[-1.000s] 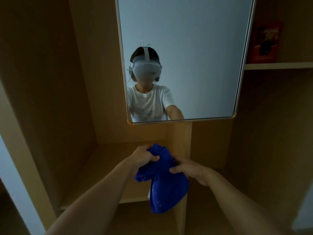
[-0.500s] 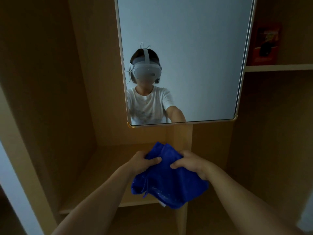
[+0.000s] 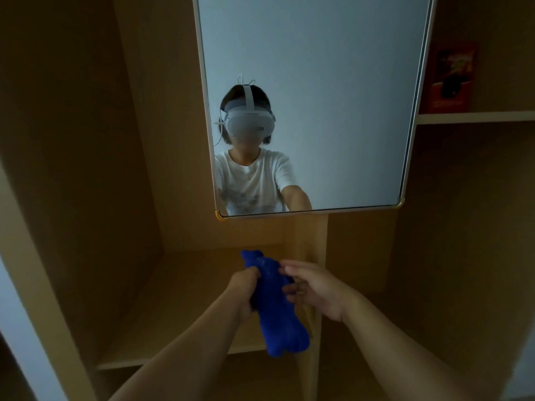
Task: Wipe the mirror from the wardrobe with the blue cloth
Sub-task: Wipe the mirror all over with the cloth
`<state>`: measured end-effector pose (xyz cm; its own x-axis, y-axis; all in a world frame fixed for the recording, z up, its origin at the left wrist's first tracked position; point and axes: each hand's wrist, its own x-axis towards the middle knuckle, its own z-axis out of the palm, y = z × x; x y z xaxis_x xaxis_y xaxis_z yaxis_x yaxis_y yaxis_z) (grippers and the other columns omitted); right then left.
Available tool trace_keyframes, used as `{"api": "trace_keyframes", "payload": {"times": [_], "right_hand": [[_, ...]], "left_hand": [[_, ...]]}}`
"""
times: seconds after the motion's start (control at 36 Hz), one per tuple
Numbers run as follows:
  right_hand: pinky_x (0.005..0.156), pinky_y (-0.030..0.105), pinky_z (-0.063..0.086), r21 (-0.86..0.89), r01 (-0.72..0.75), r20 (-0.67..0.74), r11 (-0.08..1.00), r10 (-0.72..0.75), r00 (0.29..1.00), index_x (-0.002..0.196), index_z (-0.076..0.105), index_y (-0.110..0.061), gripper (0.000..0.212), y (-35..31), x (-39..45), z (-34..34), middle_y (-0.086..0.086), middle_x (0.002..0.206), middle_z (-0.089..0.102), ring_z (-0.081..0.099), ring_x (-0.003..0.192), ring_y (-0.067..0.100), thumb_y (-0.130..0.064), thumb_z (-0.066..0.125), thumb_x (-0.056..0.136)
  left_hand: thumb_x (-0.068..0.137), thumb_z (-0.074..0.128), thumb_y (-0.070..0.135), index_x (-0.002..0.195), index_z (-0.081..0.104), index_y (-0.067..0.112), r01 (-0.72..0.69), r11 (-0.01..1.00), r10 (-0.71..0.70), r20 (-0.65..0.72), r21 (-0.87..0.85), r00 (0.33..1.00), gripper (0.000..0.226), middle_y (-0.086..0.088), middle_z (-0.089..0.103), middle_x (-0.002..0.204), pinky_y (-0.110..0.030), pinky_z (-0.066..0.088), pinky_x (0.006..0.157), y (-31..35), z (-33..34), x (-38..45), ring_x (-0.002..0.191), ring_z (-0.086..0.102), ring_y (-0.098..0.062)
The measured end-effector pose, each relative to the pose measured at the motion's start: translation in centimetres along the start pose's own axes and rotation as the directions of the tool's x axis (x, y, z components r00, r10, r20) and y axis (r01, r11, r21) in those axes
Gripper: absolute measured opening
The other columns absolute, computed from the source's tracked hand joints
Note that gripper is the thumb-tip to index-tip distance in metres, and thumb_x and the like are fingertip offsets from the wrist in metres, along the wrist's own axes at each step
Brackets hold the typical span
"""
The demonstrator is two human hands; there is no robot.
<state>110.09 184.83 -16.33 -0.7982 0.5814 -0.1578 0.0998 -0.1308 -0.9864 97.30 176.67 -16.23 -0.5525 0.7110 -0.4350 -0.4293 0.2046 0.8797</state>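
The mirror (image 3: 333, 96) hangs in the wooden wardrobe, its pale frame ending just above my hands; it reflects a person in a white shirt wearing a headset. Below it, the blue cloth (image 3: 275, 311) is bunched into a long hanging roll. My left hand (image 3: 244, 290) grips the cloth near its top, fingers curled round it. My right hand (image 3: 315, 287) is beside the cloth on the right, with thumb and fingertips loosely touching its edge and the palm spread.
A wooden shelf (image 3: 188, 299) lies under my hands, with a vertical divider (image 3: 307, 235) behind the cloth. A red box (image 3: 451, 79) stands on an upper right shelf (image 3: 474, 117). Wardrobe walls close in on both sides.
The cloth was spread between both hands; now it hangs as a narrow bunch from my left hand. My right hand has loosened its hold and opened beside it.
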Motion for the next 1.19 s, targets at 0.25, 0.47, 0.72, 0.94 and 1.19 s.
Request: {"api": "trace_keyframes", "payload": {"times": [0.25, 0.47, 0.72, 0.94, 1.19], "right_hand": [[0.107, 0.038, 0.030, -0.125, -0.136, -0.189, 0.983, 0.112, 0.976, 0.145, 0.033, -0.025, 0.066, 3.8, 0.5, 0.6, -0.001, 0.148, 0.036, 0.036, 0.134, 0.022, -0.062, 0.042, 0.091], [0.112, 0.048, 0.028, 0.217, -0.229, -0.127, 0.949, 0.261, 0.957, 0.142, 0.040, -0.022, 0.091, 5.4, 0.9, 0.5, 0.005, 0.141, 0.045, 0.045, 0.125, 0.026, -0.079, 0.048, 0.071], [0.091, 0.048, 0.045, 0.167, -0.463, 0.069, 0.870, 0.458, 0.886, 0.144, 0.032, -0.017, 0.094, 5.1, -0.9, -1.4, 0.011, 0.140, 0.040, 0.039, 0.130, 0.037, -0.068, 0.057, 0.069], [0.057, 0.021, 0.041, 0.017, -0.583, -0.088, 0.812, 0.582, 0.809, 0.115, 0.057, -0.009, 0.079, 4.9, -1.9, -0.9, 0.008, 0.101, 0.064, 0.054, 0.072, 0.015, -0.047, 0.082, 0.050], [0.074, 0.046, 0.055, 0.592, -0.155, -0.108, 0.791, 0.268, 0.957, 0.106, 0.057, -0.002, 0.044, 2.6, -1.0, 0.0, 0.023, 0.099, 0.068, 0.065, 0.094, 0.036, 0.008, 0.072, 0.066]], "left_hand": [[0.089, 0.043, 0.014, 0.113, 0.051, 0.004, 0.070, 0.995, -0.070, -0.003, -0.076, 0.998, 0.026, -0.019, 0.059, 0.108, -0.041, 0.047, 0.071, 0.1, -1.3, -0.3, 0.095, 0.058, -0.033], [0.087, 0.049, 0.021, 0.097, 0.059, 0.008, 0.096, 0.995, -0.095, 0.012, -0.036, 0.995, 0.019, -0.015, 0.065, 0.096, -0.038, 0.046, 0.060, 0.0, -0.8, -0.6, 0.088, 0.062, -0.030], [0.095, 0.045, 0.023, 0.086, 0.053, 0.008, 0.089, 0.996, -0.090, -0.087, -0.022, 0.992, 0.020, -0.015, 0.060, 0.090, -0.038, 0.042, 0.055, -0.4, -1.9, 0.0, 0.081, 0.058, -0.030], [0.098, 0.043, 0.025, 0.103, 0.051, 0.008, 0.096, 0.993, -0.105, -0.119, -0.075, 0.987, 0.020, -0.016, 0.058, 0.093, -0.045, 0.044, 0.069, -1.1, -2.3, 0.8, 0.083, 0.057, -0.033], [0.100, 0.038, 0.024, 0.127, 0.047, 0.008, 0.055, 0.993, -0.070, -0.149, -0.104, 0.986, 0.032, -0.016, 0.057, 0.114, -0.046, 0.048, 0.076, -1.6, -3.0, 1.1, 0.094, 0.058, -0.033]]}}
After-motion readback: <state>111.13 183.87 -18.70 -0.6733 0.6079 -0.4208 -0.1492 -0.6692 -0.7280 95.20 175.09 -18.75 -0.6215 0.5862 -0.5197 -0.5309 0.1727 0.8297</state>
